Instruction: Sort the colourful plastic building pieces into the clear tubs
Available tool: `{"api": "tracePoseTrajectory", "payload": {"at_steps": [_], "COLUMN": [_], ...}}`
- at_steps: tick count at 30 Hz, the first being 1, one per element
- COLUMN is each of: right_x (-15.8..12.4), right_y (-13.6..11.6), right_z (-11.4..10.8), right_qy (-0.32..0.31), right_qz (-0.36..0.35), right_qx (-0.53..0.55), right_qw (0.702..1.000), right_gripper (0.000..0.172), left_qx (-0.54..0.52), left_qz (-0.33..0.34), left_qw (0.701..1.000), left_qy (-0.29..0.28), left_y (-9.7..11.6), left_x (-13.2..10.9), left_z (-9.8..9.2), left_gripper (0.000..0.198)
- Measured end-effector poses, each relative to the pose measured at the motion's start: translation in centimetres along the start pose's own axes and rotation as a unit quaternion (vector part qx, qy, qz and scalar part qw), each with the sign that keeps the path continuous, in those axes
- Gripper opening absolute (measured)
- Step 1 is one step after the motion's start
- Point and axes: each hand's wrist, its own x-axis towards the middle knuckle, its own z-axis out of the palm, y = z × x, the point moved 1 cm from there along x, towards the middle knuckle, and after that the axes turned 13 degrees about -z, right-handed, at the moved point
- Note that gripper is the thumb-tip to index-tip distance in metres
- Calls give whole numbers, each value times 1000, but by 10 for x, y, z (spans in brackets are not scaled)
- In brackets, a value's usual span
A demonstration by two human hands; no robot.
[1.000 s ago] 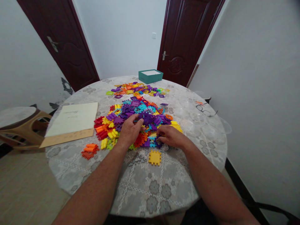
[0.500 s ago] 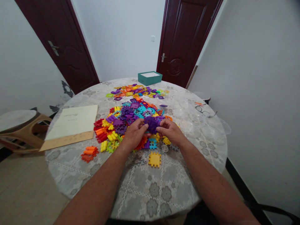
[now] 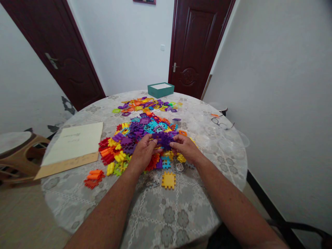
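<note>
Both hands gripped a purple block cluster (image 3: 164, 138) over the pile (image 3: 145, 125) on the bench (image 3: 166, 211). Its long axis ran 9-to-3, with the left hand (image 3: 142, 154) at 9 and the right hand (image 3: 185, 148) at 3, fingers (image 3: 177, 139) closed on its ends.

The large heap of multicoloured plastic interlocking tiles (image 3: 145, 129) sits mid-way on the round cloth-covered table (image 3: 166, 214). Behind the heap lie a smaller scatter of mixed plastic tiles (image 3: 145, 103) and, farther back, a teal cardboard box (image 3: 160, 90). Left of the heap is a cream paper sheet (image 3: 74, 138). Before it to the left is a stack of orange plastic tiles (image 3: 94, 174), and before it a single yellow square plastic tile (image 3: 168, 180). To the right are black wire spectacles (image 3: 219, 121). At the heap's near edge, the left hand (image 3: 142, 154) and right hand (image 3: 185, 148) meet on a purple plastic tile cluster (image 3: 163, 138).
</note>
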Motion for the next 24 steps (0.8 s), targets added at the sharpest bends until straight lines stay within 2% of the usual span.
{"api": "tracePoseTrajectory", "payload": {"at_steps": [3, 7, 12, 14, 18, 20, 22, 24], "right_x": [3, 4, 0, -1, -1, -2, -5, -6], "right_y": [0, 0, -5, -6, -2, 0, -1, -6], "right_z": [-7, -8, 5, 9, 9, 7, 5, 3], "right_qy": [33, 38, 19, 20, 18, 5, -12, -29], "right_qz": [-16, -32, -50, -53, -50, -35, -15, -11], "right_qx": [1, 9, -42, -50, -20, 1, 10, -2], "right_qw": [999, 999, 998, 997, 998, 999, 1000, 1000], "right_gripper": [36, 37, 36, 38, 47, 46, 40, 37], "left_qx": [-2, 12, 41, 70, 146, 177, 229, 298], "left_qz": [5, 1, 7, 26, 57, 81, 116, 163], "left_qw": [999, 999, 998, 996, 987, 980, 966, 941], "left_qy": [33, 38, -47, -57, -33, -37, -33, -4], "left_y": [-2, -5, -3, -2, 1, 2, 2, 1], "left_x": [3, 3, -2, -4, -5, -6, -6, -8], "left_z": [-3, -1, 8, 9, 7, 6, 5, 4], "left_gripper": [32, 35, 39, 39, 37, 38, 38, 38]}}
